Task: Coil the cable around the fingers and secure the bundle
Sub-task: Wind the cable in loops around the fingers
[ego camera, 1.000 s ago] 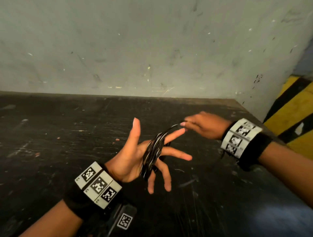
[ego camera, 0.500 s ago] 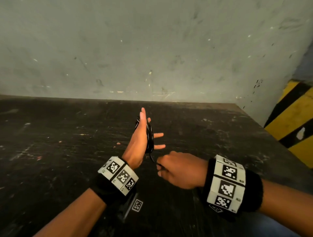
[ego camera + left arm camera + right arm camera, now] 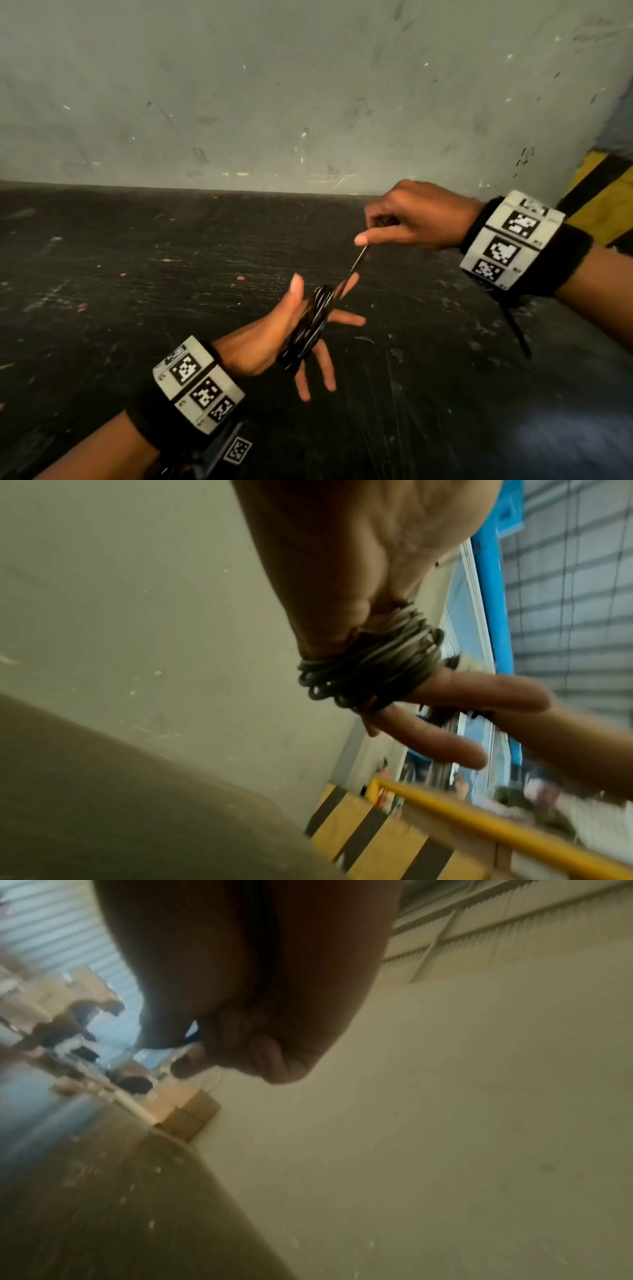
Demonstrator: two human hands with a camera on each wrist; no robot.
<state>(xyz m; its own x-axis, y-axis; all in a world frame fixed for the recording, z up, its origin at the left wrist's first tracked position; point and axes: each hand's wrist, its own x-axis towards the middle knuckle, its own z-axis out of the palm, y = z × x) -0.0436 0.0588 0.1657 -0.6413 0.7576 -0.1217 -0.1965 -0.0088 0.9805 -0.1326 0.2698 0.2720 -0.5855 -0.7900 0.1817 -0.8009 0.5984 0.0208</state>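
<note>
1. The fingers [image 3: 317, 368] of the left hand [image 3: 270, 339] are spreading straight and apart, with the thumb pointing up; no finger is curling round anything.
2. The cable [image 3: 313, 323] is sitting as a bundle of many dark turns around the bases of those four fingers, touching the skin; the left wrist view is showing the same coil [image 3: 369, 669] hugging the knuckles, two fingers poking out beyond it.
3. The right hand [image 3: 416, 217] is hovering above and to the right of the left, its thumb and forefinger pinching the cable's free end, which is running taut and slanting down to the coil.
4. The right wrist view is blurred; I cannot tell the grip from it.
5. Both hands are hanging over a dark, scuffed table [image 3: 137, 291], clear of it.
6. No containers are showing; a grey wall [image 3: 274, 85] is standing behind.
</note>
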